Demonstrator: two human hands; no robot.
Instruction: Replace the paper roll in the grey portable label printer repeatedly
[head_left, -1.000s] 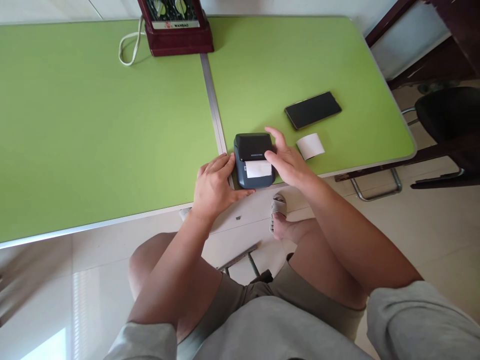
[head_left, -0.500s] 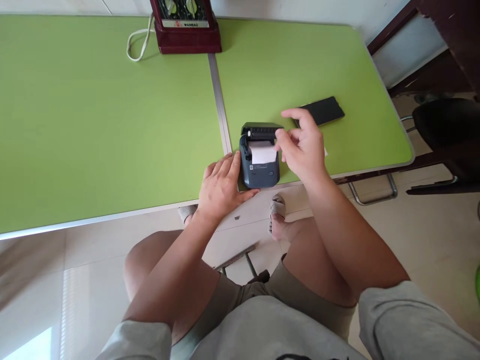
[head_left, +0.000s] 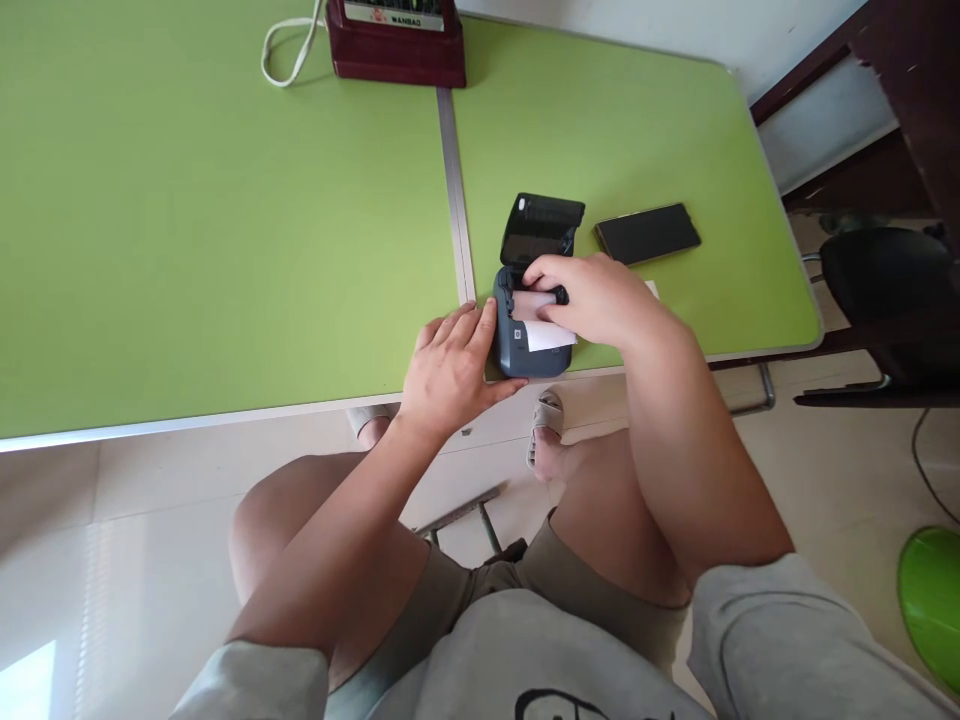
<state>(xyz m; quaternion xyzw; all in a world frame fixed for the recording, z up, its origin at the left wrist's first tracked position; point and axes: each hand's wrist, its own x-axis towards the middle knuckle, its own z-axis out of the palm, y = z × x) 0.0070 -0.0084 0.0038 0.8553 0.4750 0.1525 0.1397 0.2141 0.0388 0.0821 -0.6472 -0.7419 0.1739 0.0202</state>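
Observation:
A small dark grey label printer (head_left: 520,348) sits near the front edge of the green table (head_left: 225,250), its lid (head_left: 541,226) swung up and back. A white paper roll (head_left: 534,306) lies in the open bay, with a paper strip hanging over the front. My right hand (head_left: 592,298) reaches into the bay, fingers curled on the paper roll. My left hand (head_left: 450,365) rests flat against the printer's left side, fingers stretched out, bracing it.
A black phone (head_left: 647,232) lies on the table right of the printer. A dark red device (head_left: 397,45) with a white cord (head_left: 289,55) stands at the back. A dark chair (head_left: 885,290) is at the right, a green object (head_left: 930,600) on the floor.
The printer's lid went from closed to fully open. My right hand lifted away, then came down into the paper bay onto the roll. My left hand stayed against the printer's side.

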